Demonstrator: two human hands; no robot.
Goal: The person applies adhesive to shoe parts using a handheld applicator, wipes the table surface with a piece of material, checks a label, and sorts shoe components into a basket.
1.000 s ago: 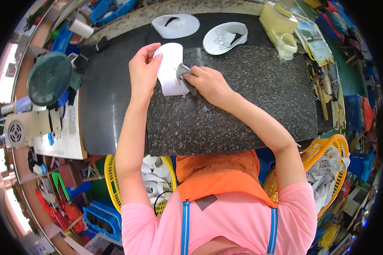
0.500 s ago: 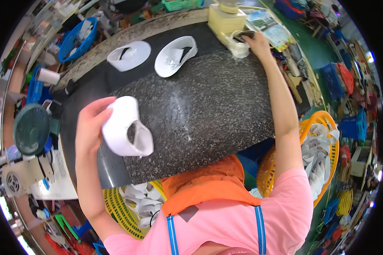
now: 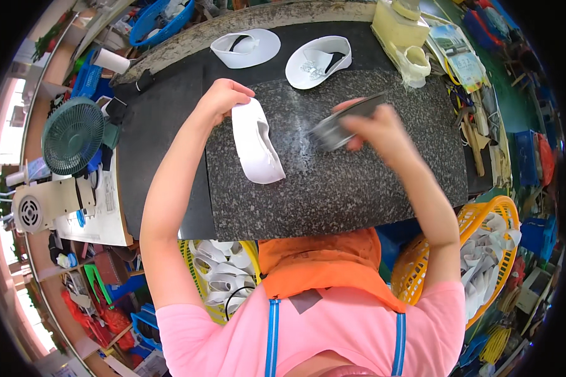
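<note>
At worktop (image 3: 333, 201), two hands (image 3: 225, 100), three visors (image 3: 248, 144) (one held), one tool (image 3: 335, 133).

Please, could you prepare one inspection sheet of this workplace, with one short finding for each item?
Surface: dark speckled slab, beside a plain black mat.
Job's things: one white piece and a grey tool, both in hand; two other pieces lie at the far side.
Clutter: cream block and plastic-wrapped cup at far right.
Grip: left hand pinches the white piece's far end; right hand holds the tool, both blurred.
Cables: pale cord near the beige machine, far left.
Surroundings: green fan at left; filled right basket at the near side.
</note>
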